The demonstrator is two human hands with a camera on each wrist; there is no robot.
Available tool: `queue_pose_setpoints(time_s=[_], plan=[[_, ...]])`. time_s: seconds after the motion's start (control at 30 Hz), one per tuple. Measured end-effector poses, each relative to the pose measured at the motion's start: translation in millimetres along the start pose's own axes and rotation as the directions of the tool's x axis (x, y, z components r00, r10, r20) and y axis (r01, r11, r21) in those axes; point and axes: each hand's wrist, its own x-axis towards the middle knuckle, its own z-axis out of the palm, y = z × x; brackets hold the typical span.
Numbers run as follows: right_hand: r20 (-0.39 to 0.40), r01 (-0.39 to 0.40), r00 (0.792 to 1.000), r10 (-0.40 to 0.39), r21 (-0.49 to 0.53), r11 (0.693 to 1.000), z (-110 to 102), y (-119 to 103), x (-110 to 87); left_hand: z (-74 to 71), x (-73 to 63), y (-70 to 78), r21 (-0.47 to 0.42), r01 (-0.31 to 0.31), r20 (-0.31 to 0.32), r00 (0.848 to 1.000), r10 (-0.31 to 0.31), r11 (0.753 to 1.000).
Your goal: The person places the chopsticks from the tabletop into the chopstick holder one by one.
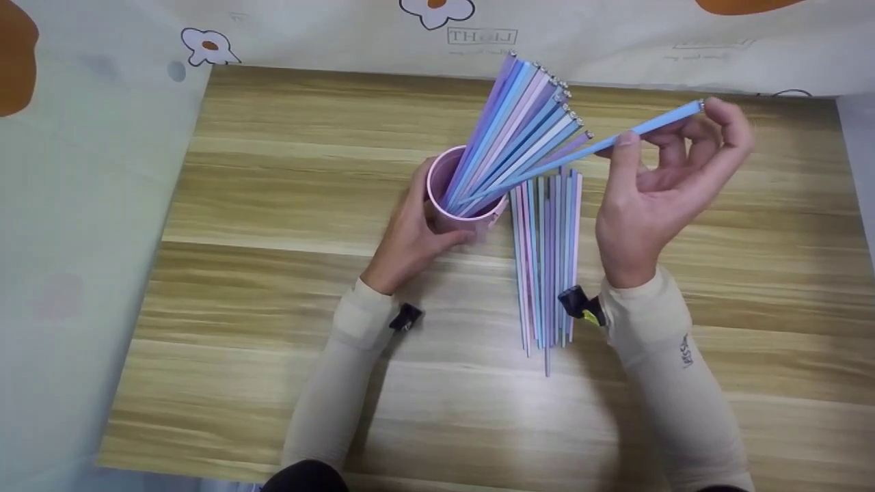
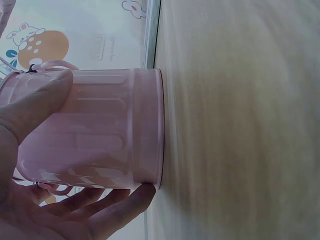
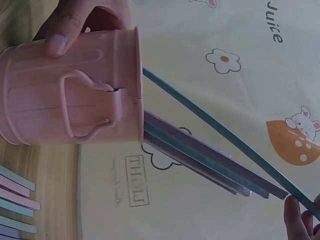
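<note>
My left hand (image 1: 403, 246) grips a pink ribbed cup (image 2: 95, 130) with small side handles, thumb on one side and fingers on the other. The cup's base rests on the table. Inside it leans a bundle of pastel pencil-like sticks (image 1: 506, 126) in purple, blue, pink and white, with shiny tips pointing up. My right hand (image 1: 653, 198) pinches one blue stick (image 1: 663, 121) near its upper part, an index finger at its tip. That stick slants well away from the bundle, and its lower end is inside the cup (image 3: 35, 100).
More pastel sticks (image 1: 547, 273) lie side by side on the wood-grain table (image 1: 253, 314), between my forearms and right of the cup. A patterned cloth (image 1: 328, 41) with flowers runs behind the table's far edge.
</note>
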Motion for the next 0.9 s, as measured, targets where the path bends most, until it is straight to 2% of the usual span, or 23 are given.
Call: queue_pose_setpoints(time_s=[0.33, 0.57, 0.6, 0.77, 0.9], plan=[[0.118, -0.028, 0.992, 0.037, -0.077, 0.997, -8.8, 25.6, -16.5, -0.3, -1.1, 0.9, 0.033, 0.002, -0.006, 1.000, -0.002, 0.999], [0.224, -0.016, 0.973, 0.048, -0.142, 0.990, -9.8, 38.4, -30.2, -1.0, -0.8, 1.8, 0.024, -0.005, -0.006, 1.000, 0.005, 1.000], [0.236, -0.009, 0.971, 0.045, -0.152, 0.988, -9.9, 39.7, -31.8, -0.3, -0.4, -3.6, 0.031, -0.009, -0.008, 1.000, 0.010, 0.999], [0.288, 0.008, 0.956, 0.050, -0.198, 0.980, -10.7, 44.7, -37.4, 0.8, -0.5, -3.5, 0.025, -0.011, -0.015, 1.000, 0.011, 1.000], [0.321, 0.019, 0.945, 0.058, -0.233, 0.972, -10.9, 47.2, -39.7, 0.0, 0.1, 2.9, 0.039, 0.000, -0.013, 1.000, 0.001, 0.999]])
